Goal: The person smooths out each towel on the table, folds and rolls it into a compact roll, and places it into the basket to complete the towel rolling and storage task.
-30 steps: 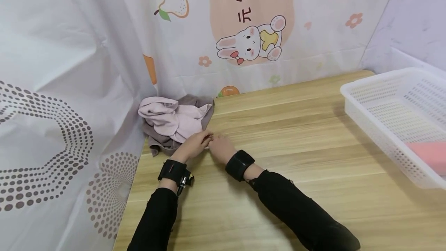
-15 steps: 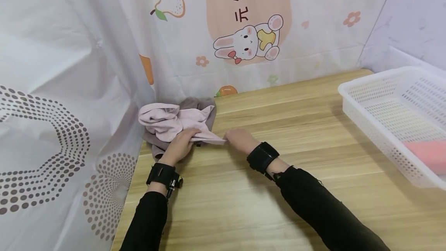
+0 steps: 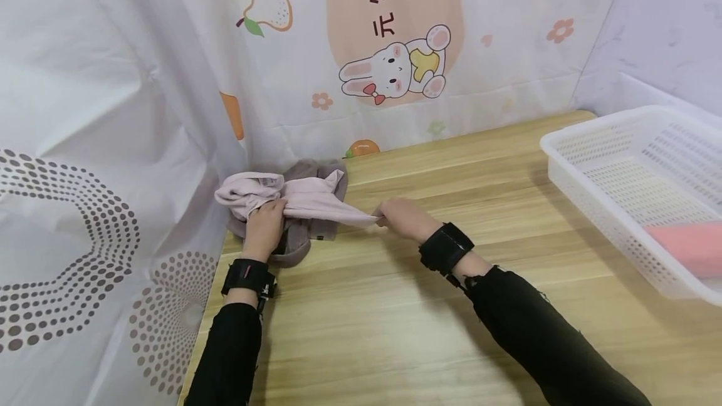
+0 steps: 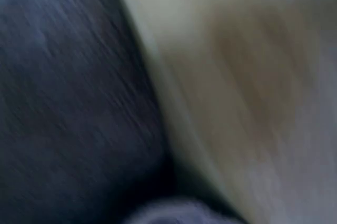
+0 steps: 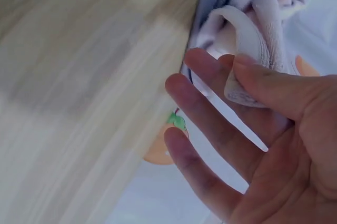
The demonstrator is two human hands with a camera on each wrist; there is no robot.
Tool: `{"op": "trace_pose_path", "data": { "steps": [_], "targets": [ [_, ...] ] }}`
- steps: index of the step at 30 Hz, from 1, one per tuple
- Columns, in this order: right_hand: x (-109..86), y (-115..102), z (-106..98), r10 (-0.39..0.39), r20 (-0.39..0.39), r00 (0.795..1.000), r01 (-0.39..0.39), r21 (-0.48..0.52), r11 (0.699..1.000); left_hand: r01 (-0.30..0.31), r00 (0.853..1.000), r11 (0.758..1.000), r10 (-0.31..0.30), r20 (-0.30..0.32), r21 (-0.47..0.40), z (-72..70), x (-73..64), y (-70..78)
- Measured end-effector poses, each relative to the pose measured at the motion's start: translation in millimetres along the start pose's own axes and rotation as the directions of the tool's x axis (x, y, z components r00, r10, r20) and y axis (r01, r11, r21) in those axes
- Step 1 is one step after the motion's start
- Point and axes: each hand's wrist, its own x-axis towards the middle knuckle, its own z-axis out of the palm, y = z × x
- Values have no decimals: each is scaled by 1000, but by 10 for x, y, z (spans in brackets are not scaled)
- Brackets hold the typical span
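Observation:
A pale pink towel (image 3: 316,198) lies bunched over a grey-brown towel (image 3: 296,244) at the table's back left corner. My right hand (image 3: 407,218) pinches one corner of the pink towel between thumb and index finger, the other fingers spread, as the right wrist view shows. From there the cloth stretches taut toward the pile. My left hand (image 3: 264,229) grips the pink towel near its rolled left end; its fingertips are partly hidden in the folds. Blurred dark cloth (image 4: 73,97) fills the left of the left wrist view, beside the wooden surface.
A white perforated plastic basket (image 3: 592,196) stands at the right with a folded pink cloth (image 3: 690,246) in it. Printed white curtains (image 3: 282,86) hang behind and to the left of the wooden table (image 3: 361,331).
My hands have moved apart: the right pulls the pink towel's corner out to the right, while the left has slid left to the rolled end. More of the grey-brown towel shows in front.

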Motion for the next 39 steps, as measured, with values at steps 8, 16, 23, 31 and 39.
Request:
{"op": "trace_pose_path", "data": {
  "steps": [8,16,23,31,39],
  "targets": [
    [-179,57,-238,-38,-48,998,37,-17,999,131,991,987,-130,-19,94,4,22,-244],
    [-346,280,-397,-6,-55,998,7,20,1000,184,979,980,-175,-107,79,-17,-14,-388],
    [-431,542,-511,27,-67,997,-23,60,998,226,959,963,-193,-206,147,-157,-10,-495],
    [-524,737,-806,-11,-122,993,25,112,993,236,917,963,-177,-357,128,-567,69,-498],
    [-678,840,-1219,0,-195,981,20,104,994,237,889,971,-202,-411,36,-1008,76,-587]
  ]
}}
